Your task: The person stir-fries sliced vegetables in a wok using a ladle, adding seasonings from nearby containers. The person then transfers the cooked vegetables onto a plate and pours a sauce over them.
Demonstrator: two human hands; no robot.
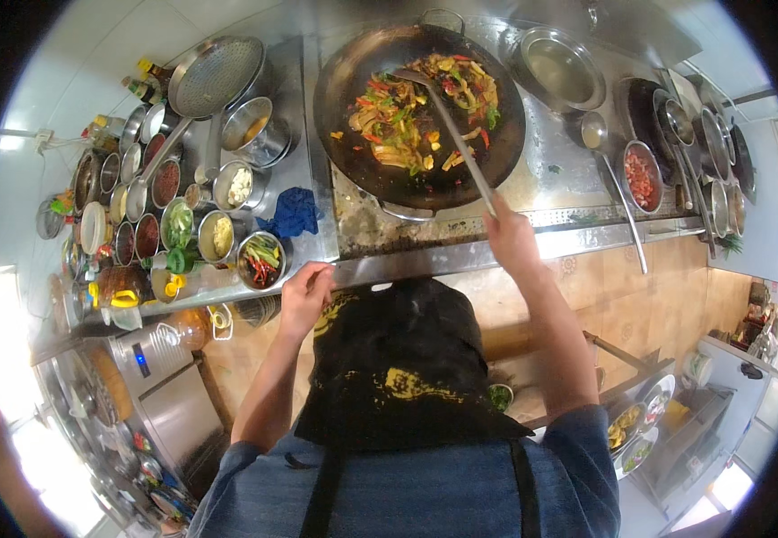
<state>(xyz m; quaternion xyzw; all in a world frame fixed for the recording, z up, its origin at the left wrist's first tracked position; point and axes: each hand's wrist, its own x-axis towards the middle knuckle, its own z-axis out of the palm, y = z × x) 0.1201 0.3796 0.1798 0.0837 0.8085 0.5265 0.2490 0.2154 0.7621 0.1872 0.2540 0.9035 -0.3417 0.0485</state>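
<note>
My right hand (514, 243) grips the handle end of a long metal wok spatula (459, 138). The spatula slants up into a large dark wok (345, 84), its blade resting among the stir-fried food (395, 128). Pale slices, red pepper strips and green pieces lie in two loose heaps inside the wok. Loosely curled, my left hand (307, 296) is at the steel counter's front edge with nothing visible in it. Just left of it stands a steel bowl of red chillies and green stalks (261, 259).
A blue cloth (292, 212) lies left of the wok, near bowls of chopped garlic (223, 237) and white pieces (239, 186). A perforated strainer (217, 74) rests behind them. At right are a water basin (560, 69), a ladle (614, 185) and a bowl of red pieces (643, 176).
</note>
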